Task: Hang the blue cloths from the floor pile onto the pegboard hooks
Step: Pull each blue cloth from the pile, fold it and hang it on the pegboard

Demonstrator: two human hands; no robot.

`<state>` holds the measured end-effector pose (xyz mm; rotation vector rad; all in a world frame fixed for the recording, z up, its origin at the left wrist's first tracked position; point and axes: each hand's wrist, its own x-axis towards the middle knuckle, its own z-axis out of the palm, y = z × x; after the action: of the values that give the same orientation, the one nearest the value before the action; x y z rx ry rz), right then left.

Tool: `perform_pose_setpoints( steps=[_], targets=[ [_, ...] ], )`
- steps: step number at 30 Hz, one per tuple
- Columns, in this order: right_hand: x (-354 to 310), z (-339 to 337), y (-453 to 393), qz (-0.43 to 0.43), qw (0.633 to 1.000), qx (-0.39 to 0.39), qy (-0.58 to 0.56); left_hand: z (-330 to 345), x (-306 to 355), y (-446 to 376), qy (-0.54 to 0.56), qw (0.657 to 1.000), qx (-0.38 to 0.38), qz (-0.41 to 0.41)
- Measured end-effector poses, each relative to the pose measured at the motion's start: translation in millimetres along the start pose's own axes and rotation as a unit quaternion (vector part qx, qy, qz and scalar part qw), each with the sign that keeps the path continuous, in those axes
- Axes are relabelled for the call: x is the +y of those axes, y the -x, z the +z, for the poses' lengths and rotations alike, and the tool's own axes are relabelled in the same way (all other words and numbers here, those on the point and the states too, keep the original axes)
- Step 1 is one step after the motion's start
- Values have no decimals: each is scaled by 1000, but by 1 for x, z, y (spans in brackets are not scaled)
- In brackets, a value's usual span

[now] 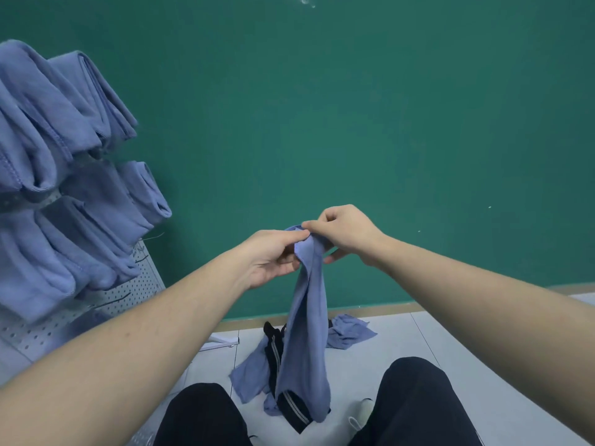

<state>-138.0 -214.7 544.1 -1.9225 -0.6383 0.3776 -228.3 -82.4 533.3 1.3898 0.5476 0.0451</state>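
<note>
- Centre frame: left hand and right hand pinch the top of a blue cloth, which hangs down.
- Lower centre: pile on the floor.
- Left edge: hung cloths cover the pegboard.

The blue cloth pinched between the hands is seen to be a soft, matt knit with a stitched hem, as are the cloths draped on the pegboard, which appears as perforated, pale painted metal with a dull sheen. Below the pegboard, the floor is laid with smooth, faintly glossy pale tiles, and the green wall is finished matt.
</note>
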Motion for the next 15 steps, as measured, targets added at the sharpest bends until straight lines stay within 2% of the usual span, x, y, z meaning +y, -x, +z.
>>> perform_pose_setpoints(
  steps=[3, 8, 12, 15],
  targets=[
    [-2, 4, 3, -18, 1000, 7, 3, 1, 3, 2, 15, 1000, 5, 6],
    [-2, 7, 10, -10, 997, -25, -69, -1, -1, -1, 9, 997, 65, 41],
    [-3, 10, 11, -3, 996, -32, -81, 3, -1, -2, 87, 994, 53, 47],
    [-4, 9, 9, 10, 994, -21, -104, 2, -3, 0, 149, 987, -2, 65]
  ],
)
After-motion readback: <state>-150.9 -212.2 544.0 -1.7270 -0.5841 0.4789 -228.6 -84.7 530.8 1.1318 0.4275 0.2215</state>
